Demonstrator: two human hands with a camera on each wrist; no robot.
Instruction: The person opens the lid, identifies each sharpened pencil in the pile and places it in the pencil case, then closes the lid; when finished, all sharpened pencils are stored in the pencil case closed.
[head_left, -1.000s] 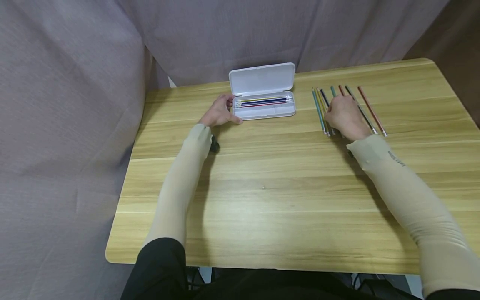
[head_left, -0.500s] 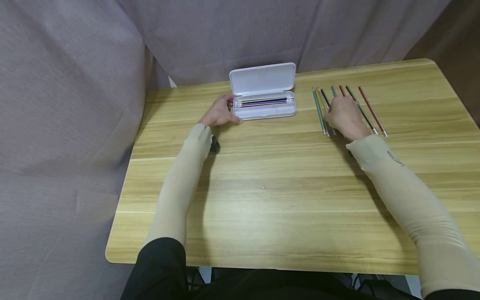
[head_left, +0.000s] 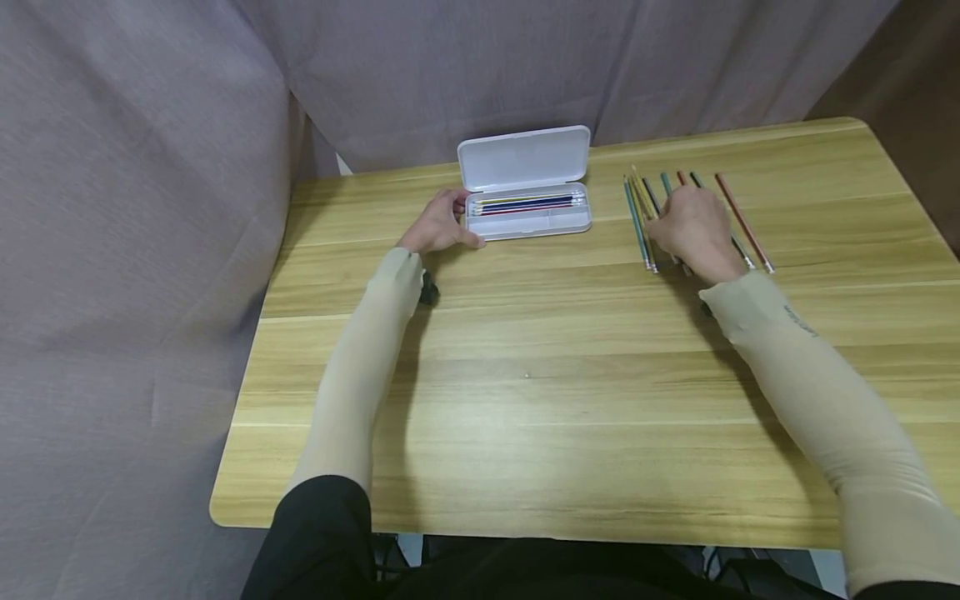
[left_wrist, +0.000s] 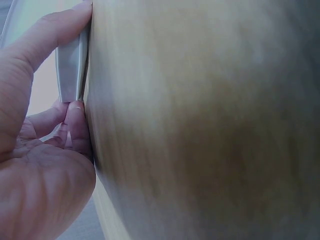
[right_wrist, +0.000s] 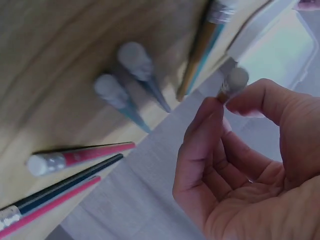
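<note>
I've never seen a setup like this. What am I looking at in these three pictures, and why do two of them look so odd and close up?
There is no machine here: a person wearing three small cameras works at a wooden table. The wide picture comes from a camera on the head, looking down at both arms. The other two come from cameras strapped to each wrist, so they sit very near the fingers and look blurred.

On the table stands an open white pencil case with a few pencils inside. To its right lies a row of loose coloured pencils.

The left hand holds the case's left end. The right hand is over the row; its wrist view shows the thumb and a finger pinching one pencil's eraser end.
</note>
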